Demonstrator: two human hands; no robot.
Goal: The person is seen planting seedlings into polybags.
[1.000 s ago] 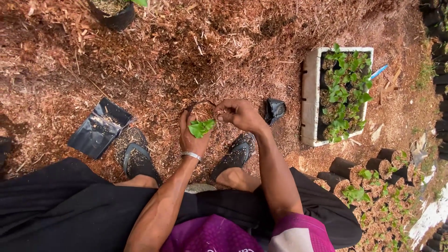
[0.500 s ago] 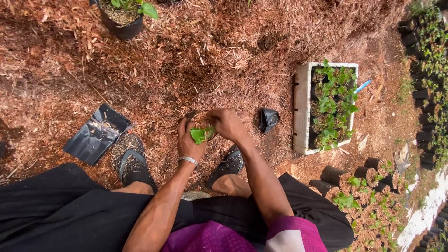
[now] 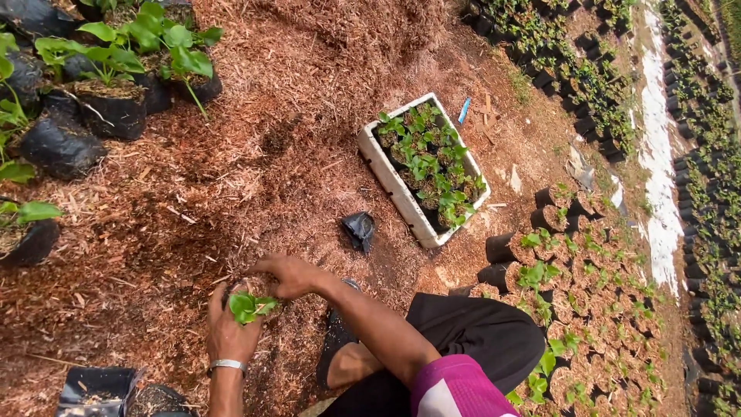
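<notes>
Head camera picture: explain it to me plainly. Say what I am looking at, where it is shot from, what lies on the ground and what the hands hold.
There is no machine here. A person wears a camera on the head, so the view looks down over their own arms and knees. They crouch on ground covered in reddish-brown mulch.

The left hand, with a silver bracelet on the wrist, has its grip around a small green seedling. The right hand touches the same spot from the other side, fingers pressed by the plant.

Ahead lies a white box full of more seedlings, and a crumpled black bag beside it. Black grow bags with leafy plants stand at upper left, and rows of small potted seedlings fill the right.
</notes>
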